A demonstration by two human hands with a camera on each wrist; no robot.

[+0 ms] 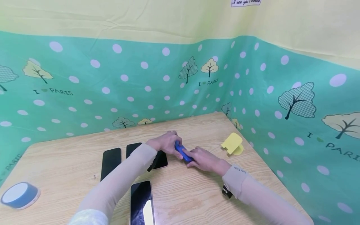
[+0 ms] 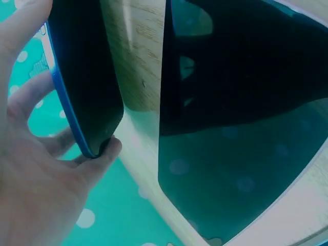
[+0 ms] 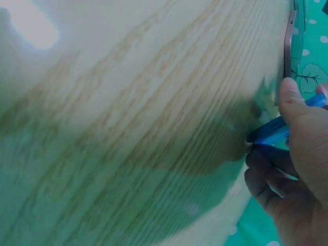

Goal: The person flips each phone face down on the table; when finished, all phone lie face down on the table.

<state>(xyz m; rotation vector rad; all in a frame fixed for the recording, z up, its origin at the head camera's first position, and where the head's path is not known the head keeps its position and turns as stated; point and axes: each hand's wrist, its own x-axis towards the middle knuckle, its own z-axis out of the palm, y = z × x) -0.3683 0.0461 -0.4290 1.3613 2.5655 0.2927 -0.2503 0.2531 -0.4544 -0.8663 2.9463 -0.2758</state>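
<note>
A blue-edged smartphone (image 1: 184,153) is held between both hands, raised and tilted above the wooden table. My left hand (image 1: 168,143) grips its far end; in the left wrist view its fingers curl round the phone's edge (image 2: 66,102), and the dark screen shows. My right hand (image 1: 204,159) pinches the near end between thumb and fingers, also seen in the right wrist view, where the phone (image 3: 277,130) is partly covered. Beside the left hand lies a black-screened phone (image 1: 161,160), partly hidden by the left wrist.
More dark phones lie on the table: one at left (image 1: 111,161), another behind the left sleeve (image 1: 133,147), one nearer with a bright reflection (image 1: 140,200). A yellow folding stand (image 1: 232,143) is at right, a blue round object with white top (image 1: 19,195) at far left. Patterned curtains border the table.
</note>
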